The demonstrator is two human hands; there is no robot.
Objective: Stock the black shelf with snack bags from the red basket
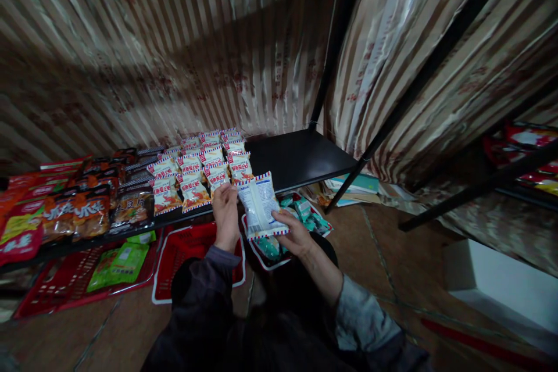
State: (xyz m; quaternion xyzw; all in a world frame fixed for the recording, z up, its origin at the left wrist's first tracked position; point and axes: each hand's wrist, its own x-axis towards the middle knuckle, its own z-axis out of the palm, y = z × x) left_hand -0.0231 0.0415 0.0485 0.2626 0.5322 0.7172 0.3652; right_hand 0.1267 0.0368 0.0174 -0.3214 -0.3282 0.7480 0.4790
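Note:
My right hand (296,232) grips a snack bag (259,203) by its lower right side. The bag's printed back faces me, and its red-and-blue striped edges show at top and bottom. My left hand (225,215) is upright just left of that bag, thumb slightly apart from the fingers, at the front edge of the shelf. Its fingertips overlap the bottom of a white-and-orange snack bag (217,174) in the front row; whether they press on it I cannot tell. Several matching bags stand in rows behind and to the left on the black shelf (296,157).
Orange-and-black snack bags (90,212) and red packs (21,232) line the shelf's left. Below are a red basket (168,267), another with green packs (120,264), and one with teal packets (305,212). A black post (366,154) rises right; a white box (501,285) lies beyond.

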